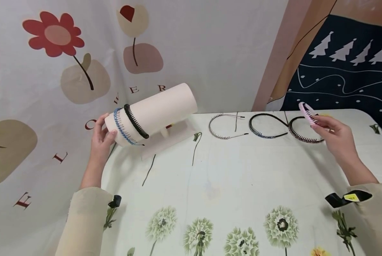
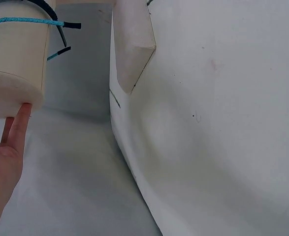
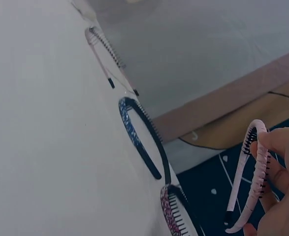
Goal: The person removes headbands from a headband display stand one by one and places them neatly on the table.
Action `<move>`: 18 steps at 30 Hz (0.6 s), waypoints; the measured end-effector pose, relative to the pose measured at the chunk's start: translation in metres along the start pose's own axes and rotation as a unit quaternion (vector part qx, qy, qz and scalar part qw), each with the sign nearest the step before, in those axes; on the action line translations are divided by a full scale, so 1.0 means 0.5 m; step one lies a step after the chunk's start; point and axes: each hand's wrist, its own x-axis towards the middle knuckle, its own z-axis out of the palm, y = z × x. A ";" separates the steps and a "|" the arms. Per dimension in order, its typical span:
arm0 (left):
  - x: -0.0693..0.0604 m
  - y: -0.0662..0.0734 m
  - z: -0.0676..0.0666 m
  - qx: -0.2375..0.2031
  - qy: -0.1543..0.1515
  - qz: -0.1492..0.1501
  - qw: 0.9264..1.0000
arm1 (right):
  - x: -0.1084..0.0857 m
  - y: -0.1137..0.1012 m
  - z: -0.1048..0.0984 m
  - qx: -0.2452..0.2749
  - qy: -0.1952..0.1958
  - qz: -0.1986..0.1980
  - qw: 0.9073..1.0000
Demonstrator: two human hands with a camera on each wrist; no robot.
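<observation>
My left hand (image 1: 100, 142) holds the lower left end of a pale cylindrical headband stand (image 1: 168, 103), thumb on its near side. Fingertips touch the end's rim in the left wrist view. A blue headband (image 1: 121, 126) and a black headband (image 1: 135, 121) sit around the cylinder, which slants up to the right. My right hand (image 1: 336, 137) pinches a pink toothed headband (image 3: 258, 179) between thumb and fingers, above the table's right side. Below and beside it lies a dark headband with a speckled pinkish band (image 3: 168, 209).
A blue-and-black headband (image 1: 264, 136) and a pale thin headband (image 1: 214, 134) lie in a row along the table's back edge. The flower-print tablecloth (image 1: 223, 185) covers the table. Behind stands a printed curtain (image 1: 210, 53), with a dark tree-patterned cloth (image 1: 341, 81) at the right.
</observation>
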 end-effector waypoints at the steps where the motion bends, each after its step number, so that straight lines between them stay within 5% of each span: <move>1: 0.000 0.001 0.001 -0.001 0.000 0.000 1.000 | -0.001 0.003 -0.004 -0.005 0.004 0.008 1.000; 18: -0.001 0.003 0.001 -0.007 -0.002 0.001 1.000 | 0.016 0.096 -0.056 -0.011 0.092 0.149 0.985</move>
